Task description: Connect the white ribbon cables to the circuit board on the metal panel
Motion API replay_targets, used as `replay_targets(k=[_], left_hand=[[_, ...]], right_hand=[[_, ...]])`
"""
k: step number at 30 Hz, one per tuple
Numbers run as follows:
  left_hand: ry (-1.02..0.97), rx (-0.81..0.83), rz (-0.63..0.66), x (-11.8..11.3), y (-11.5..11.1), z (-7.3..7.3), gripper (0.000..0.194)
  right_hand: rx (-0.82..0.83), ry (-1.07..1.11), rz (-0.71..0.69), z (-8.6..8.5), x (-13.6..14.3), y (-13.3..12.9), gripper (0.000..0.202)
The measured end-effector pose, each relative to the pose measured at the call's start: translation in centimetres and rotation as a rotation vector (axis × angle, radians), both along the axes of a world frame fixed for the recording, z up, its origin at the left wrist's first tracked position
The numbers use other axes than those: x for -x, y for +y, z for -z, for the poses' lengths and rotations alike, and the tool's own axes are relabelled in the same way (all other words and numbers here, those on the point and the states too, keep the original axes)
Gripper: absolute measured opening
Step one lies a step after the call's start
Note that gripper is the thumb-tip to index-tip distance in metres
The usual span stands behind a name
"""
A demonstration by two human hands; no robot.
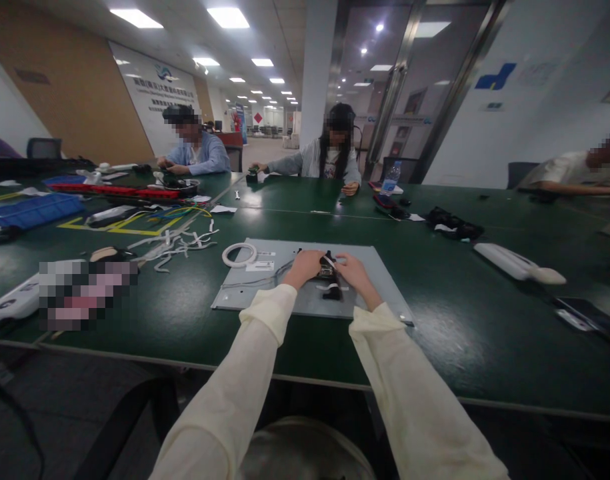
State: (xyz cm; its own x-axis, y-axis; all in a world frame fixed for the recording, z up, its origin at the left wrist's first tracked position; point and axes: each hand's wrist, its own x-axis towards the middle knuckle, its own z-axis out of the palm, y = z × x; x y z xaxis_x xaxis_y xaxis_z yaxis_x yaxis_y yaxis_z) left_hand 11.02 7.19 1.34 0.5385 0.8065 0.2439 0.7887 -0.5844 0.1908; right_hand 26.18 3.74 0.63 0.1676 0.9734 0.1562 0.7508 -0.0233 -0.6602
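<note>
Device (327, 274): black with exposed circuitry, between your two hands over the panel (309, 305); whether it rests there or is lifted is hard to tell.
Left hand (306, 268): fingers curl over the device's left side; what they pinch is hidden.
Right hand (353, 272): fingertips meet near a white strip (329, 261) at the device's right; you seem to pinch it, but it is too small to be sure.
Steadying: best let your left hand brace the device while your right guides the strip gently, fingertips off the circuitry.
Cable (255, 285): runs leftward from near your left hand; leave it slack, since a snagged cuff could tug the device.
Tape (226, 257): left of your left hand, on the panel; a wide leftward sweep could knock it.
Panel edge: its near right corner juts just beside your right forearm; keep your sleeve off it.
Room: the table (449, 293) offers more space rightward of your right hand, up to the white unit (505, 260).
</note>
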Motion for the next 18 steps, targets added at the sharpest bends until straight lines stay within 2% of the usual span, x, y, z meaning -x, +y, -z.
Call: replay_targets(k=[5, 18], left_hand=[[-0.007, -0.004, -0.002, 0.0, -0.1, -0.1, 0.041], [-0.014, -0.017, -0.001, 0.1, 0.0, 0.2, 0.043]], right_hand=[[-0.010, -0.080, -0.006, -0.2, 0.3, -0.4, 0.028], [-0.113, -0.327, -0.039, 0.0, 0.9, -1.3, 0.039]])
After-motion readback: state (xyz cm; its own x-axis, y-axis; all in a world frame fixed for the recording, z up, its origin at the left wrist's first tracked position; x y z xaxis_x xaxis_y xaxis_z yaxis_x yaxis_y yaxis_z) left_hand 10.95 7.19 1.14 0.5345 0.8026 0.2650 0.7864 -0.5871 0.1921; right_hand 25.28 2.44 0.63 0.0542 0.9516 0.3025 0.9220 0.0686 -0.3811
